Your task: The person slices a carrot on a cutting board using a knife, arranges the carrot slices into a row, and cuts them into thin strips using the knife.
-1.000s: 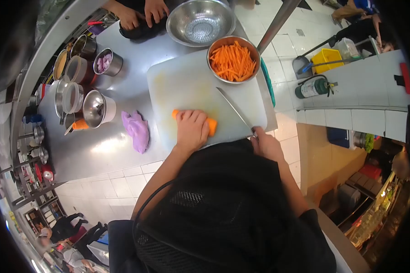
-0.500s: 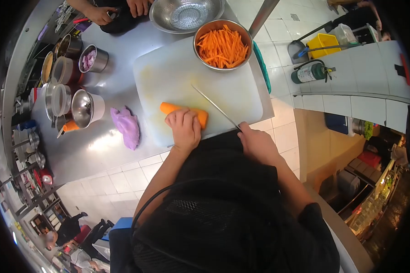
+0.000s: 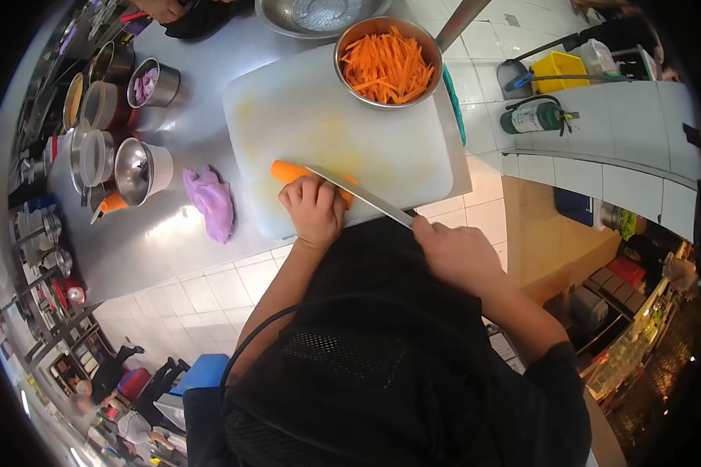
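An orange carrot (image 3: 288,170) lies on the white cutting board (image 3: 288,109), close to its near edge. The fingers of my left hand (image 3: 314,210) wrap over it and press it to the board. My right hand (image 3: 456,253) grips the handle of a knife (image 3: 370,200), whose blade lies over the carrot, beside my left fingers. Cut carrot strips (image 3: 385,66) fill a metal bowl (image 3: 432,47) at the board's far right corner.
A purple cloth (image 3: 209,204) lies left of the board. Metal pots, tubs and a tilted bowl (image 3: 132,173) stand at the left. A colander (image 3: 319,17) and a co-worker's hand (image 3: 160,8) are at the far edge. Other people appear at the lower left.
The knife has moved left from the bare board onto the carrot, with my right hand behind it. My left hand still holds the carrot. The view has shifted.
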A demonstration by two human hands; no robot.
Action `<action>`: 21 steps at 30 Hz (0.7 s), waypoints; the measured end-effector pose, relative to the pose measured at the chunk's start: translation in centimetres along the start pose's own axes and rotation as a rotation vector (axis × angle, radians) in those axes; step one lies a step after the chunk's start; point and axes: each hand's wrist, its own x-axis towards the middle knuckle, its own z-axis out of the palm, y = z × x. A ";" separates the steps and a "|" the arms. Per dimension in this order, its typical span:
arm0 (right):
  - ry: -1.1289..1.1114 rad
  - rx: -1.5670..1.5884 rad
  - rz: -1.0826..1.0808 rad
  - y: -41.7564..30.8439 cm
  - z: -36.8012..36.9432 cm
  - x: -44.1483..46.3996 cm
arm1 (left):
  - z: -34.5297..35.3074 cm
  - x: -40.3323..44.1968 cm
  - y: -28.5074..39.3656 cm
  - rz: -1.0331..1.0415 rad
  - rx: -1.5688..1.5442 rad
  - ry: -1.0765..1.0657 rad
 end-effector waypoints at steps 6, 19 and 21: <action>-0.047 0.011 -0.015 0.7 0.1 0.5 | -0.1 0.1 0.1 -0.009 -0.007 -0.011; -0.112 0.079 0.064 -0.4 -0.8 0.3 | -0.1 0.4 -0.1 -0.001 -0.018 0.000; -0.038 0.097 0.035 -0.4 1.3 2.5 | -0.1 0.5 -0.1 -0.006 -0.020 0.005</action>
